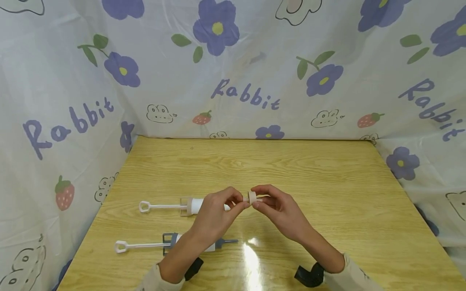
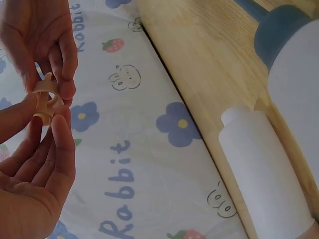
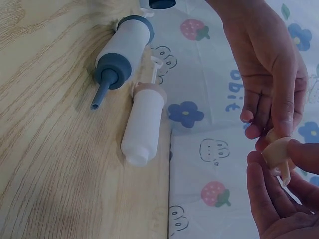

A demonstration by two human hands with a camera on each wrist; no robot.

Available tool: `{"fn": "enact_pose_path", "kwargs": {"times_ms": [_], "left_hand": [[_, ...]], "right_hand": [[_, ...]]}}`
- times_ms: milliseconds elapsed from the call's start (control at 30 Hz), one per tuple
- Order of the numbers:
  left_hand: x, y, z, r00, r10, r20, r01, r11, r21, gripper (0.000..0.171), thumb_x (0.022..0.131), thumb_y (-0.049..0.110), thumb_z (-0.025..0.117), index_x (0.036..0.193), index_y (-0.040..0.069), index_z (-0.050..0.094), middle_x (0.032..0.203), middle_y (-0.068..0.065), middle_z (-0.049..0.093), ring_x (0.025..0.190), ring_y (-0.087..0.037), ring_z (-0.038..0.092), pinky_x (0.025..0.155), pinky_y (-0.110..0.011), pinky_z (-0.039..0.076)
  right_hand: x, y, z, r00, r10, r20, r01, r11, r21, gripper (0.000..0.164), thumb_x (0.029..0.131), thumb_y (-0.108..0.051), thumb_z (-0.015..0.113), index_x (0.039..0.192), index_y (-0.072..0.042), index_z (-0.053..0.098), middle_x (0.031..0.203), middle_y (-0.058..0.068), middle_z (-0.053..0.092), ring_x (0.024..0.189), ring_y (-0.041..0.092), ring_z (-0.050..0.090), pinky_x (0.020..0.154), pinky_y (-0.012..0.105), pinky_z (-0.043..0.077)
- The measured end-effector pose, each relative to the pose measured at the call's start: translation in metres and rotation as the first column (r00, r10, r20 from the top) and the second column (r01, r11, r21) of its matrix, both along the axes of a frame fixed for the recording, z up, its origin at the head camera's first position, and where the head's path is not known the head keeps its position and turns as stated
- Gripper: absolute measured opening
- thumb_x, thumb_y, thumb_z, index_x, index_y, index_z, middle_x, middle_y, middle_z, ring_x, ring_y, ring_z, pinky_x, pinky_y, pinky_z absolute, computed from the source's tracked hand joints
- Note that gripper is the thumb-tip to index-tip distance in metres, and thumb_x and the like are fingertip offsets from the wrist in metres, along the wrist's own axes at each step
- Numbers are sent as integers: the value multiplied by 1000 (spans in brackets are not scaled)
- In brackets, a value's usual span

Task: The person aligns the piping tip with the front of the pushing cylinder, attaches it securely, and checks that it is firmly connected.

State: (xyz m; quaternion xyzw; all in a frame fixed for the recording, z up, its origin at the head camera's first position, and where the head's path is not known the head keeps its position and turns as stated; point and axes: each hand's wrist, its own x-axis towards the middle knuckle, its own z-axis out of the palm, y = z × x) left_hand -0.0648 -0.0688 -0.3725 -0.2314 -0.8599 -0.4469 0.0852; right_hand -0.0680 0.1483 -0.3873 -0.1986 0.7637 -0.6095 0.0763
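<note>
Over the middle of the table, a small beige nozzle cap point(image 1: 252, 197) is pinched between both hands. It has a ring-shaped collar and a slim part sticking out, seen in the left wrist view point(image 2: 46, 88) and the right wrist view point(image 3: 278, 153). My left hand point(image 1: 214, 208) grips its left end with thumb and fingertips. From the right, my right hand point(image 1: 285, 210) holds the other side, fingertips at the collar. Partly behind the left hand lies a white syringe-like tube point(image 3: 143, 124) with a beige collar and white plunger; its front end is a bare white neck.
A second white tube point(image 3: 124, 45), with a blue-grey cap and long nozzle, lies nearer me under the left forearm. Both plunger handles point left on the wooden table point(image 1: 327, 169). A printed cloth point(image 1: 247, 60) hangs behind and along the sides. Black straps point(image 1: 309, 275) sit at the wrists.
</note>
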Motion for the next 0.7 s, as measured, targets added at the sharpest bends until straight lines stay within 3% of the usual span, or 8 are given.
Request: {"fn": "enact_pose_path", "kwargs": {"times_ms": [300,700], "left_hand": [[0,-1,-2,999,-34,22,34,999,12,5,93,15,77,94,10,79,113,-3,70,82,-11,66,73,-22,57],[2,-5,0,989,-129,66,131,991,-26,12,100,13,69,104,11,79,118,2,63,85,-7,60,74,-24,55]], "right_hand": [[0,-2,-1,999,-20,-40,23,997,68,34,104,-24,64,137,-15,61,130,7,67,117,19,69,98,28,56],[0,-2,-3,998,-14,-56,19,995,100,31,103,-26,65,134,-18,63,128,3,69,117,18,68,101,31,55]]}}
